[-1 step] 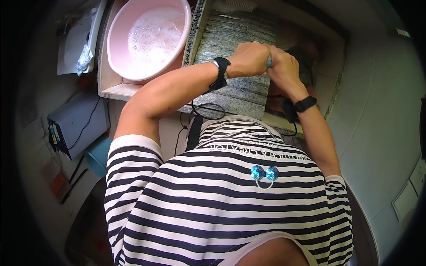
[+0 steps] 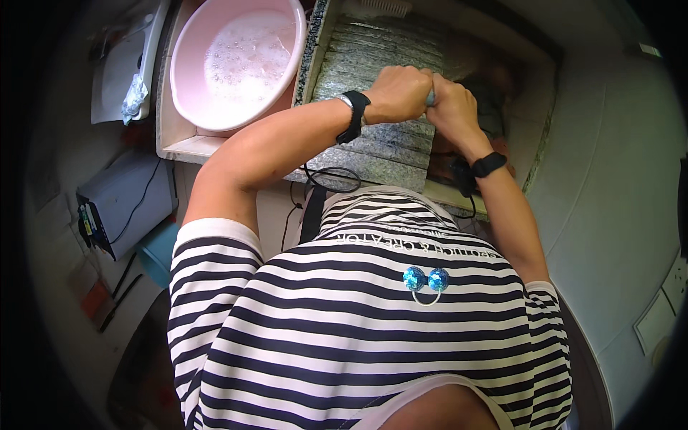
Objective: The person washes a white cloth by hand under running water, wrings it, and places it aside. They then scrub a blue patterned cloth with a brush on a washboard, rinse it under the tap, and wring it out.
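Note:
My left hand (image 2: 400,94) and my right hand (image 2: 454,106) are closed side by side, knuckles up, their inner edges meeting. Between them shows a small bit of a pale blue cloth (image 2: 431,98); the rest is hidden inside my fists. Both fists are above a ridged grey stone washboard slab (image 2: 383,54), near its right edge. Each wrist wears a black band.
A pink basin (image 2: 188,107) with sudsy water stands to the left of the slab. Right of it lies a dark, walled sink hollow (image 2: 494,72). A brush (image 2: 387,7) rests at the far edge. A black cable loop (image 2: 337,179) hangs at the near edge.
Both closed hands have shifted very slightly to the left, still together around the pale blue cloth.

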Motion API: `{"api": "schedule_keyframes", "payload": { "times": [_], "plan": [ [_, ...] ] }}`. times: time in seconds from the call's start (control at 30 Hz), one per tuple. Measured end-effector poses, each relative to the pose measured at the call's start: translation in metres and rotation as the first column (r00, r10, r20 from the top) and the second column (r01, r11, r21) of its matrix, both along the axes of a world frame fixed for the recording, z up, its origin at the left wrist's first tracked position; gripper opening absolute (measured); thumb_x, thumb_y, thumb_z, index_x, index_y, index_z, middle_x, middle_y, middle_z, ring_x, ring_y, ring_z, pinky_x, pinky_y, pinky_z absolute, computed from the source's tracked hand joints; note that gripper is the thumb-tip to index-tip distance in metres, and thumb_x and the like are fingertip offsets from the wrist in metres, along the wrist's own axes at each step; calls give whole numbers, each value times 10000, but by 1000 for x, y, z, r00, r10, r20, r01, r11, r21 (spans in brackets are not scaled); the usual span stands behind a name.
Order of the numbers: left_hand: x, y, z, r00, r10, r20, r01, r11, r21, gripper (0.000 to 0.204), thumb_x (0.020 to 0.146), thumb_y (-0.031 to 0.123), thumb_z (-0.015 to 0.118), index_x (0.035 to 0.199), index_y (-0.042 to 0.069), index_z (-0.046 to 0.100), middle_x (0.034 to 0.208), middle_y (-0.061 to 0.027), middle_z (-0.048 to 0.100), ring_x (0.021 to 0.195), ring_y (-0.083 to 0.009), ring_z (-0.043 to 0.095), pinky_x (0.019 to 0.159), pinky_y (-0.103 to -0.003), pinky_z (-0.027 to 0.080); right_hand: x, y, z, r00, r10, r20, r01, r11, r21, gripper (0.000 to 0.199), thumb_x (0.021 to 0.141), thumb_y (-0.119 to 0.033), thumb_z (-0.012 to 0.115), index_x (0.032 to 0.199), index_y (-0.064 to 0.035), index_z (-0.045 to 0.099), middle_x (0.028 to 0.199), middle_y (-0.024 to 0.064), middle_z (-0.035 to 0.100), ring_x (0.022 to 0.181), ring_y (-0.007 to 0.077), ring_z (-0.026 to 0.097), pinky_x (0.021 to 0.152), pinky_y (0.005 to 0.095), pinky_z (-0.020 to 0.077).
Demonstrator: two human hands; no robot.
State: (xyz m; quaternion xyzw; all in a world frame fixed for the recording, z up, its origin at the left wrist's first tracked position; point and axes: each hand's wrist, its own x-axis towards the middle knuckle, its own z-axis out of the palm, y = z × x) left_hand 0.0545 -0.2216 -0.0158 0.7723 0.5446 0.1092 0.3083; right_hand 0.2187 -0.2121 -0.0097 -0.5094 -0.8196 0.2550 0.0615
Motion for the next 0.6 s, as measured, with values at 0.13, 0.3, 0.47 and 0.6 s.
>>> {"api": "schedule_keyframes", "payload": {
  "times": [0.13,0.3,0.47,0.6],
  "plan": [
    [-7,-12,-32,991,-125,-37,128,988,86,364,752,207,798,1019,22,634,793,-231,709,778,-449,701,694,-533,544,-2,-12,-29,995,-99,-17,89,950,-300,282,766,-209,799,959,-15,731,936,228,744,940,436,713,795,490,562],
    [-2,-26,-45,990,-137,-44,141,985,100,370,743,219,798,1034,54,640,762,-213,706,747,-450,697,665,-535,534,6,-29,-53,951,-247,-185,105,822,-560,416,706,-219,859,1005,23,700,888,215,739,876,319,746,750,422,548],
    [-23,-38,-43,993,-92,-80,109,962,251,472,682,254,856,1064,34,688,794,-227,691,841,-416,701,750,-526,536,16,-51,-26,773,-483,-411,17,664,-748,375,771,-50,774,1128,-17,661,971,44,667,858,147,627,731,294,510],
    [-43,-41,-8,998,-21,60,26,995,-92,534,719,326,909,1085,-6,708,910,-210,693,883,-399,698,792,-456,562,43,-38,-13,834,-177,-523,80,976,-203,225,758,45,671,963,-20,605,949,40,574,879,172,571,750,310,472]
  ]
}}
